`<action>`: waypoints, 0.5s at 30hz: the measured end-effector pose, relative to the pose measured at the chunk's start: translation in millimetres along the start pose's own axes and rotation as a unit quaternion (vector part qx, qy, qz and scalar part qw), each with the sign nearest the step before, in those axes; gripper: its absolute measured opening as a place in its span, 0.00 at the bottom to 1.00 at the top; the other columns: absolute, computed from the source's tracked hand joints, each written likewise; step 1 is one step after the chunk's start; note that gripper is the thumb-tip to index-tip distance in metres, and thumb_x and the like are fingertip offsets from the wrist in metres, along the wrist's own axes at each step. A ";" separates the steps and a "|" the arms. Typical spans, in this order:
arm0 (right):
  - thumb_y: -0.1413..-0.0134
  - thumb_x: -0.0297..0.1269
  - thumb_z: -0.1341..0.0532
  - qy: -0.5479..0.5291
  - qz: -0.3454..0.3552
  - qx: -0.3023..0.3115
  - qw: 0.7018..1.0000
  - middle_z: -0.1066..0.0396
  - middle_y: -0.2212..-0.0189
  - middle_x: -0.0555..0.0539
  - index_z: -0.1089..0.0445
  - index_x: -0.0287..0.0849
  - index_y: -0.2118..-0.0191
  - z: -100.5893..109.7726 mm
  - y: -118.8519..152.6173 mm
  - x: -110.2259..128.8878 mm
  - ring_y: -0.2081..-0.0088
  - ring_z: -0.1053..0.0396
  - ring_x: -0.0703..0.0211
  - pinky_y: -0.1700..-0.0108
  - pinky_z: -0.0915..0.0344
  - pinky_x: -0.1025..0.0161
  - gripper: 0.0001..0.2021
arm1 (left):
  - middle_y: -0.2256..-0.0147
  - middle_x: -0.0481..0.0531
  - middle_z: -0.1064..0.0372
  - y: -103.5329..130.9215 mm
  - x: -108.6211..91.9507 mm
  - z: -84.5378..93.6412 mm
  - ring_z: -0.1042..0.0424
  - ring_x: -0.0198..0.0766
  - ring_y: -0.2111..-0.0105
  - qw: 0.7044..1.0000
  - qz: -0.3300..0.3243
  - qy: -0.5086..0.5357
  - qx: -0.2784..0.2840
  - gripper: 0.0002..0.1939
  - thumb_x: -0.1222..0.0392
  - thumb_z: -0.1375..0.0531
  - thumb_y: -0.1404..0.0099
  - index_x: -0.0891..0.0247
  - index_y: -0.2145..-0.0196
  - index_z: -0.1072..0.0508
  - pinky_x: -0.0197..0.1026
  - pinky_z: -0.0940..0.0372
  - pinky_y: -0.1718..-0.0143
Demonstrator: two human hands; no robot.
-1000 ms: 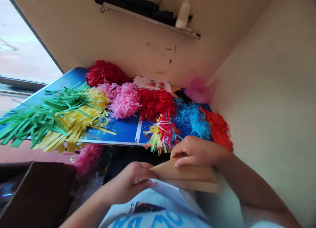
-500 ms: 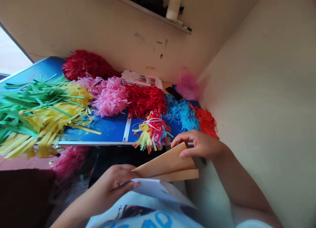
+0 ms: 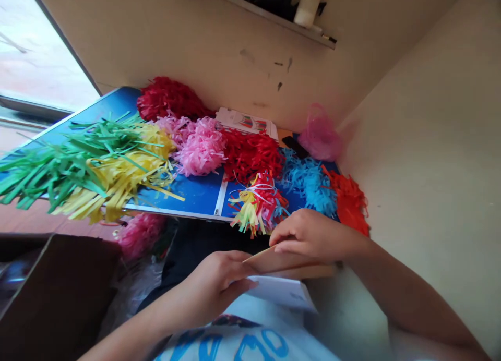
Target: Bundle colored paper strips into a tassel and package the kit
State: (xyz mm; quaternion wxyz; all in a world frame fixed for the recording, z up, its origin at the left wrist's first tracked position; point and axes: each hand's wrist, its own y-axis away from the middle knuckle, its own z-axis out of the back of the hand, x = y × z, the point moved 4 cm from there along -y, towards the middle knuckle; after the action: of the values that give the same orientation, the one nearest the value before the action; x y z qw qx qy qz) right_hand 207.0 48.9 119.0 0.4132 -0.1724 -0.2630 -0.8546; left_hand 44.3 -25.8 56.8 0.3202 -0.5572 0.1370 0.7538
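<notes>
Folded tan paper (image 3: 284,263) lies between my hands above my lap, just in front of the table edge. My left hand (image 3: 227,277) pinches its left end together with a white sheet of paper (image 3: 282,292), the thumb lying over the sheet. Along the tan paper's upper edge, my right hand (image 3: 307,236) grips with bent fingers and thumb; part of the paper is hidden behind it. Closest beyond my hands is a small multicoloured bundle of paper strips (image 3: 260,199), tied with white string, at the table's front edge.
Piles of cut strips, green (image 3: 74,163), yellow (image 3: 129,178), pink (image 3: 201,147), red (image 3: 252,155), blue (image 3: 309,178) and orange (image 3: 348,202), cover the blue table (image 3: 195,196). A cardboard box (image 3: 66,293) stands at lower left. The wall (image 3: 430,168) is close on my right.
The view has swung left, showing more of the box and doorway. My right hand has closed onto the tan paper's upper edge, and the tan paper now appears flatter.
</notes>
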 end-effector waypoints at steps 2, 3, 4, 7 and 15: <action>0.45 0.31 0.40 -0.063 -0.023 0.001 0.998 0.21 0.67 0.51 0.21 0.43 0.64 1.2 -2.4 -8.9 0.66 0.25 0.60 0.65 0.36 0.68 0.09 | 0.59 0.57 0.28 3.0 2.0 -1.4 0.28 0.38 0.61 0.999 0.005 0.043 0.016 0.16 0.55 0.46 0.30 0.64 0.63 0.21 0.35 0.33 0.59; 0.45 0.32 0.40 -0.096 -0.037 0.003 0.995 0.21 0.68 0.50 0.21 0.42 0.65 1.3 -2.9 -12.2 0.66 0.25 0.60 0.66 0.36 0.68 0.09 | 0.59 0.58 0.29 4.0 3.8 -2.2 0.29 0.39 0.61 0.998 0.011 0.067 0.021 0.16 0.55 0.46 0.30 0.64 0.63 0.21 0.36 0.33 0.58; 0.46 0.32 0.40 -0.126 -0.054 0.006 0.991 0.21 0.68 0.50 0.21 0.41 0.65 1.1 -3.1 -15.0 0.67 0.25 0.59 0.66 0.36 0.68 0.09 | 0.59 0.57 0.29 4.7 5.8 -3.1 0.29 0.39 0.60 0.996 0.017 0.089 0.024 0.16 0.54 0.45 0.30 0.65 0.64 0.21 0.36 0.33 0.58; 0.47 0.35 0.39 -0.178 -0.095 0.014 0.979 0.21 0.70 0.50 0.21 0.39 0.66 -0.8 -2.1 -20.7 0.67 0.26 0.58 0.68 0.35 0.68 0.09 | 0.62 0.56 0.29 5.3 12.3 -6.5 0.29 0.38 0.62 0.992 0.031 0.120 0.027 0.16 0.54 0.45 0.30 0.66 0.65 0.21 0.36 0.34 0.60; 0.43 0.31 0.38 0.043 0.035 -0.070 0.996 0.21 0.61 0.48 0.23 0.44 0.60 -10.2 -3.5 -5.7 0.58 0.26 0.56 0.53 0.41 0.58 0.08 | 0.77 0.50 0.34 2.3 18.0 -11.5 0.37 0.31 0.75 0.998 0.022 0.045 0.024 0.23 0.52 0.49 0.28 0.68 0.73 0.25 0.33 0.43 0.72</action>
State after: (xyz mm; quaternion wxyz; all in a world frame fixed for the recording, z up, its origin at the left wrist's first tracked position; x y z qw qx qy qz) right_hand 206.8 48.2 106.8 0.4413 -0.1728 -0.1785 -0.8623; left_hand 48.3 -28.1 35.8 0.3103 -0.5794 0.1821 0.7313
